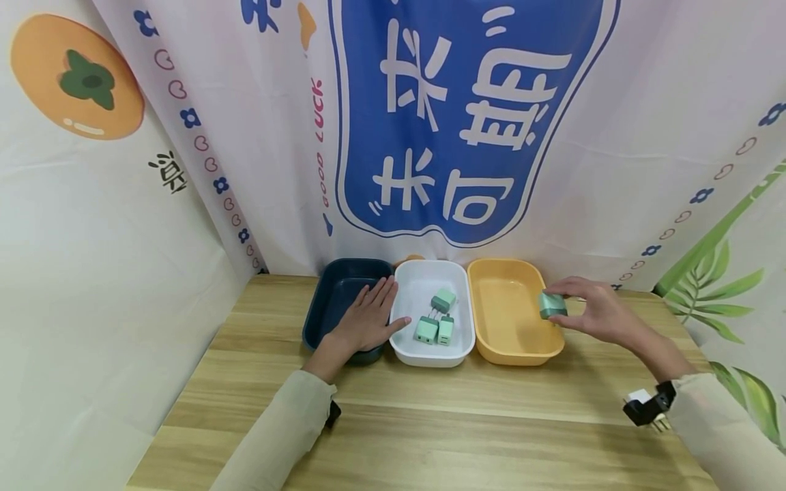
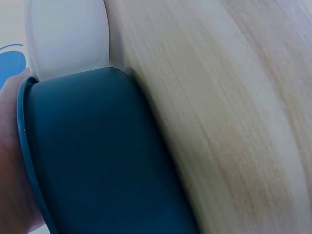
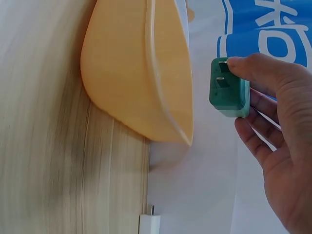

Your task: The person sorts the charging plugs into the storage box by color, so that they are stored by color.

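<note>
A green plug-in charger (image 1: 552, 305) is pinched between the thumb and fingers of my right hand (image 1: 598, 310), over the right rim of the yellow bin (image 1: 506, 310). In the right wrist view, metal prongs show on the dark green face of this charger (image 3: 228, 87). My left hand (image 1: 367, 320) lies with straight fingers over the right side of the dark blue bin (image 1: 334, 300), its thumb reaching over the white bin (image 1: 424, 276). Whether it touches the rims I cannot tell. Three green chargers (image 1: 443, 300) lie inside the white bin.
The three bins stand side by side at the back of the wooden table (image 1: 430, 429), against a printed curtain (image 1: 282, 170). A white plug (image 3: 149, 224) lies on the table right of the yellow bin, partly hidden by the right wrist camera (image 1: 647, 408) in the head view.
</note>
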Demonstrator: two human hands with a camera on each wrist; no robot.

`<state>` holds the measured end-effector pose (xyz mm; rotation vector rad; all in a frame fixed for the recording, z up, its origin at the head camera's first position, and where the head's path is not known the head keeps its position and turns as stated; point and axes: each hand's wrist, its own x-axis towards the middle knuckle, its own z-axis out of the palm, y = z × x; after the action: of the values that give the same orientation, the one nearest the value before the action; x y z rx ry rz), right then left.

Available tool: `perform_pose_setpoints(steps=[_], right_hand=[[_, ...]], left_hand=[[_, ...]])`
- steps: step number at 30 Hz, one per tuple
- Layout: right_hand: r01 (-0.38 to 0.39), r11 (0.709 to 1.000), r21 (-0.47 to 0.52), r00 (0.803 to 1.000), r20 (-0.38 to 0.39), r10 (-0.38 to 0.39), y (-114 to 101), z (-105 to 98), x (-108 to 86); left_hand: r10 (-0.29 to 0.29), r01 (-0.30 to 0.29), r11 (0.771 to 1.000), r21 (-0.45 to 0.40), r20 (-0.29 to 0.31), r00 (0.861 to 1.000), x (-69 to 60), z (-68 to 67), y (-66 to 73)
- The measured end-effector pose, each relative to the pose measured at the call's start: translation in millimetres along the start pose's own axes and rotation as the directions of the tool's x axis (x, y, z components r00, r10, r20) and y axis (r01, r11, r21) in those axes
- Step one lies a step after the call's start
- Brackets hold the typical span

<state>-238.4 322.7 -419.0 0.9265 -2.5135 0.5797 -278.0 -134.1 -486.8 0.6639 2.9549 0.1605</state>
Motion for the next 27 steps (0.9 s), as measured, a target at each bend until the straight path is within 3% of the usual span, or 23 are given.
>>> perform_pose_setpoints(steps=[18, 27], right_hand=[[0.006, 0.995, 0.098, 0.999, 0.032, -0.010, -18.9, 13.9, 12.6], [0.032, 0.987, 0.158, 0.999, 0.031, -0.037, -29.8, 21.2, 23.5]], left_hand=[[0.017, -0.016, 1.000, 0.011, -0.020, 1.000, -1.1, 0.2, -0.8], [0.000, -0.001, 1.000, 0.017, 0.004, 1.000, -1.8, -2.2, 1.2]])
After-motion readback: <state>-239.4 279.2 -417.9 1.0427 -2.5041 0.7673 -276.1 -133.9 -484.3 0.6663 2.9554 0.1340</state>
